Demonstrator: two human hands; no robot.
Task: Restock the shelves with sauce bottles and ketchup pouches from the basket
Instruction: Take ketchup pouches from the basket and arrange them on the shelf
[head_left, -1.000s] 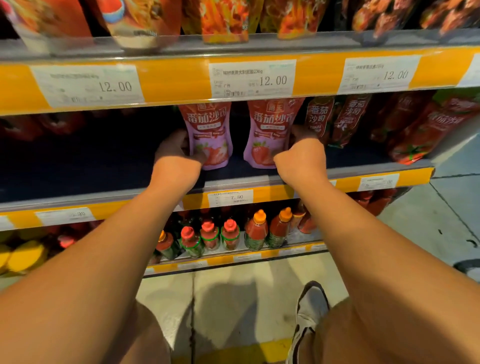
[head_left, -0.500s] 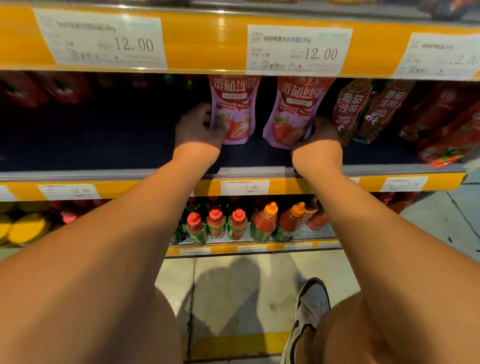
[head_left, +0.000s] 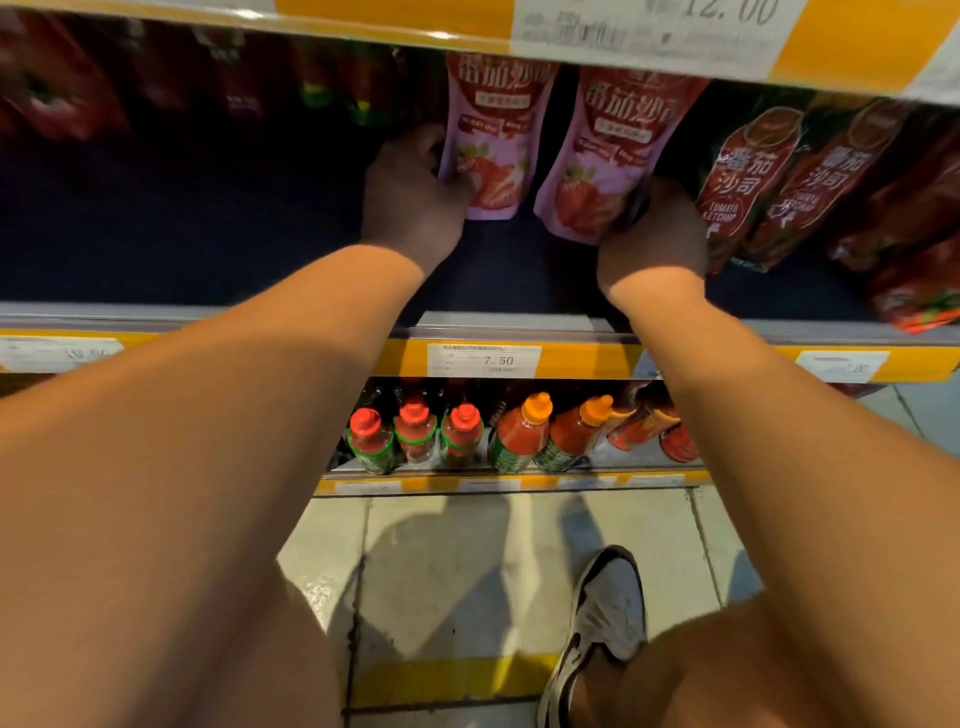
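At frame centre, the left hand grips the left pink pouch; the right hand grips the right pink pouch beside it. Both pouches stand on the middle shelf. Red pouches lean at right; bottles stand below.

Warm, dim light; shelf interior dark; glare on top strip; edges blurred, bowed; shadows on floor.

Pale tiled floor, yellow stripe, yellow-edged shelving.
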